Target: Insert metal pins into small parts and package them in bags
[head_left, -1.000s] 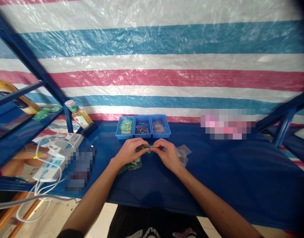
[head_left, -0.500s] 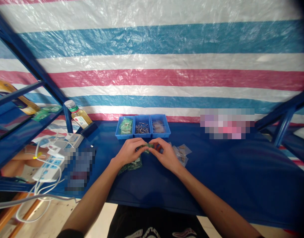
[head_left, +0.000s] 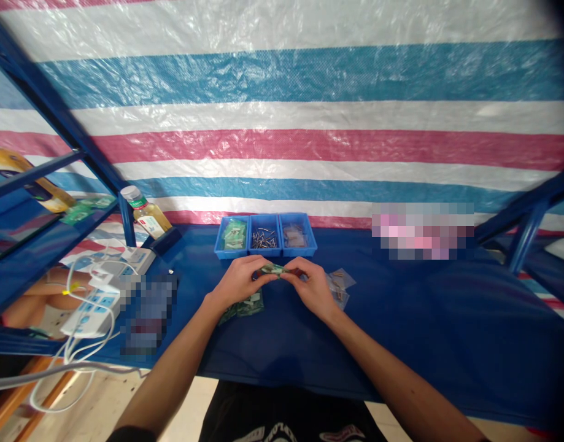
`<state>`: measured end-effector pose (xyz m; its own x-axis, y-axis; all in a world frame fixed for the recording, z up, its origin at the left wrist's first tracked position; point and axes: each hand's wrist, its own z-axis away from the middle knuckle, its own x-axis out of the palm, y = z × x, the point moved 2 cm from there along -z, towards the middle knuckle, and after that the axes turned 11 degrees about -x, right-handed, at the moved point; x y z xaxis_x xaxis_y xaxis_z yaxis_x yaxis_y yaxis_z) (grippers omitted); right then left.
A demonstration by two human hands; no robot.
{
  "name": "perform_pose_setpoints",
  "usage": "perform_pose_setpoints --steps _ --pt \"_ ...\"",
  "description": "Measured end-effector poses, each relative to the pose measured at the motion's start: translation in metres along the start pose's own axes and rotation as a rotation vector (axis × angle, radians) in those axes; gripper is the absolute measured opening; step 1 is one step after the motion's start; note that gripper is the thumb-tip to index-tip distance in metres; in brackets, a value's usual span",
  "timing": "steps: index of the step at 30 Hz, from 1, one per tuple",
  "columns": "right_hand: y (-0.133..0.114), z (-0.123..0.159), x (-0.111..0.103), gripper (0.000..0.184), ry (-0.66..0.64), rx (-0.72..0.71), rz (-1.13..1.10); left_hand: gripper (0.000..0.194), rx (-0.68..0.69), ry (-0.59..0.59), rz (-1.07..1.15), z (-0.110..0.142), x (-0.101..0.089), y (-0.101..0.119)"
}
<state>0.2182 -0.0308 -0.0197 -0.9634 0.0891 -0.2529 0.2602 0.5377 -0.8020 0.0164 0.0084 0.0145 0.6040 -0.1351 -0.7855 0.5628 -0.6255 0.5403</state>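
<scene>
Between my fingertips is a small green plastic bag [head_left: 273,269], pinched from both sides above the blue table. My left hand [head_left: 240,279] grips its left end, and my right hand [head_left: 309,282] closes on its right end; my fingers hide part of it. Below my left hand lie more green bags [head_left: 248,305]. Beside my right hand are clear bags [head_left: 339,286] with small brownish pieces in them. Just beyond my hands stand three joined blue bins: a left bin [head_left: 231,253] with green bags, a middle bin [head_left: 264,252] with metal screw-like parts, and a right bin [head_left: 300,252] with clear bags.
At the left are a drink bottle [head_left: 148,215], power strips [head_left: 95,310] with white cables, and a blurred-out dark flat object [head_left: 150,313]. A pixelated pink item [head_left: 422,233] lies at the back right. Blue frame posts [head_left: 534,227] flank the table; another person's bare limb [head_left: 56,285] shows at far left.
My fingers have shifted on the green bag, and more of it shows between them. My right hand has moved slightly; the bins and loose bags stay put.
</scene>
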Motion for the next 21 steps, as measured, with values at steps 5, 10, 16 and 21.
perform_pose_setpoints --steps 5,10,16,21 --pt "0.0003 0.0005 0.0008 0.014 0.007 -0.002 -0.020 0.029 -0.008 -0.020 0.012 -0.0002 0.0006 -0.0017" --pt "0.0022 0.0008 0.0031 0.019 -0.043 0.096 -0.046 0.036 -0.037 0.001 -0.018 -0.0004 0.0015 -0.0054" --pt "-0.0017 0.0003 0.0024 0.020 -0.062 0.077 -0.011 0.027 -0.020 -0.022 -0.010 -0.0006 0.0035 -0.0083" --pt "0.0013 0.0008 0.0010 0.017 -0.038 0.098 -0.001 0.033 -0.006 -0.027 -0.061 -0.0004 0.0022 -0.0081"
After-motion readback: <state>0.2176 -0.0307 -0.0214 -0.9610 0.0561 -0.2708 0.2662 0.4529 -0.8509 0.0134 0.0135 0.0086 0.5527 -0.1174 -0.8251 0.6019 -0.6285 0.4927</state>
